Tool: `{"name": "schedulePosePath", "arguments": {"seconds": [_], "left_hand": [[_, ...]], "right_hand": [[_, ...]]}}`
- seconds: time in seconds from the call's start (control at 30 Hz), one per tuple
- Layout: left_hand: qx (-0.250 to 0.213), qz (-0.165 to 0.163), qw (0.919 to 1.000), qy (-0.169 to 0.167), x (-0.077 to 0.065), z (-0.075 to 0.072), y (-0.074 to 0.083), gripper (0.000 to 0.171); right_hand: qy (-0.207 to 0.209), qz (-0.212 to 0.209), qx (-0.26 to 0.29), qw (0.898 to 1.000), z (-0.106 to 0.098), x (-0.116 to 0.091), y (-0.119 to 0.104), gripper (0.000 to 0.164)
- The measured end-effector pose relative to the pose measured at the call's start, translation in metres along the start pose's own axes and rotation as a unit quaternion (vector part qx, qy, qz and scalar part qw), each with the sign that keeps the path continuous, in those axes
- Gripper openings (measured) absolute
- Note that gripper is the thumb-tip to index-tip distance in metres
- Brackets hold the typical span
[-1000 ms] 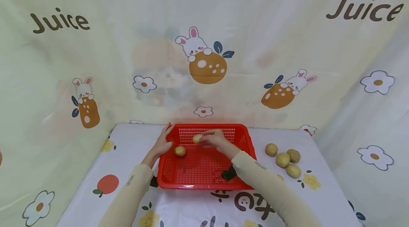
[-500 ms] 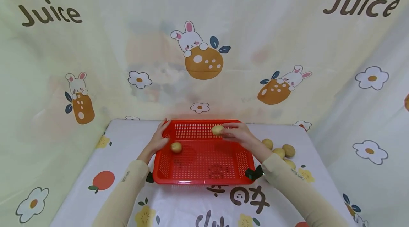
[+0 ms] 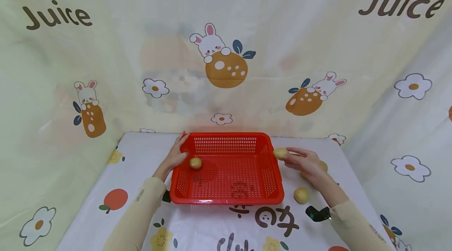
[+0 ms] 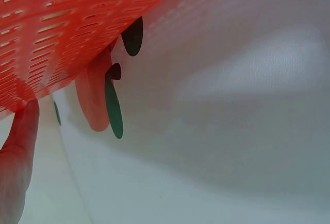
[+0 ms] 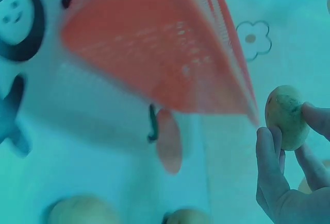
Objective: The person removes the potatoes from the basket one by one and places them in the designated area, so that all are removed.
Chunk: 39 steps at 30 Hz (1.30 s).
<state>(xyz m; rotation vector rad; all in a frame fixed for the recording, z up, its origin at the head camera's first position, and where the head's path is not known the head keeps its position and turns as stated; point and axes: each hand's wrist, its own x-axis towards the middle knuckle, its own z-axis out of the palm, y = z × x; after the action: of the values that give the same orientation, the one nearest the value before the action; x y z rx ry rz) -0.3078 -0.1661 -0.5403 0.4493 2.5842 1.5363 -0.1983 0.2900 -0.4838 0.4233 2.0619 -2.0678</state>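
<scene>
My right hand [image 3: 306, 164] pinches a potato [image 3: 281, 153] between thumb and fingertips, just outside the right rim of the red plastic basket [image 3: 226, 201]. In the right wrist view that potato [image 5: 286, 117] shows in full, with a darker patch on its skin. On the basket's left side, my left hand [image 3: 175, 156] grips the rim, its thumb toward the inside. One left finger [image 4: 25, 141] touches the outer slotted wall in the left wrist view. Inside the basket, near its left wall, lies a single potato [image 3: 195, 163].
Right of the basket, another potato [image 3: 301, 195] lies on the patterned tablecloth [image 3: 134, 164]. Others are partly hidden behind my right hand, one potato [image 3: 323, 166] peeking out. A printed cloth backdrop [image 3: 169, 110] rises behind the basket.
My right hand has carried its potato rightward, from above the basket's inside to beyond its right rim. The left hand stays at the left rim.
</scene>
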Motion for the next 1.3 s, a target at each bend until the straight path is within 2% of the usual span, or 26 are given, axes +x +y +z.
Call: {"name": "schedulePosePath", "arguments": {"seconds": [0.2,0.4,0.6,0.67,0.77,0.9,1.17,1.3], "left_hand": [[-0.001,-0.004,1.0000,-0.004,0.001,0.000,0.000,0.080],[0.001,-0.002,1.0000,0.003,0.004,-0.001,-0.002,0.080],[0.001,-0.002,1.0000,0.004,0.004,-0.002,-0.003,0.080],[0.003,-0.002,1.0000,0.005,0.003,-0.002,-0.003,0.080],[0.005,-0.003,1.0000,0.005,0.003,-0.003,-0.003,0.080],[0.004,-0.003,1.0000,0.006,0.002,-0.002,-0.003,0.080],[0.004,-0.006,1.0000,0.002,0.001,0.000,-0.002,0.080],[0.006,-0.004,1.0000,0.005,0.001,0.000,-0.002,0.080]], "right_hand": [[0.004,0.007,0.059,0.998,-0.028,-0.017,0.017,0.056],[0.027,-0.018,0.033,0.999,-0.056,-0.028,0.039,0.044],[0.049,0.001,0.089,0.995,-0.080,-0.034,0.064,0.023],[0.057,0.007,0.086,0.995,-0.085,-0.035,0.071,0.020],[0.067,0.004,0.080,0.995,-0.090,-0.035,0.080,0.019],[0.077,-0.002,0.076,0.994,-0.092,-0.036,0.091,0.027],[0.096,-0.003,0.052,0.994,-0.091,-0.046,0.100,0.033],[0.102,-0.007,0.079,0.992,-0.088,-0.051,0.106,0.035]]}}
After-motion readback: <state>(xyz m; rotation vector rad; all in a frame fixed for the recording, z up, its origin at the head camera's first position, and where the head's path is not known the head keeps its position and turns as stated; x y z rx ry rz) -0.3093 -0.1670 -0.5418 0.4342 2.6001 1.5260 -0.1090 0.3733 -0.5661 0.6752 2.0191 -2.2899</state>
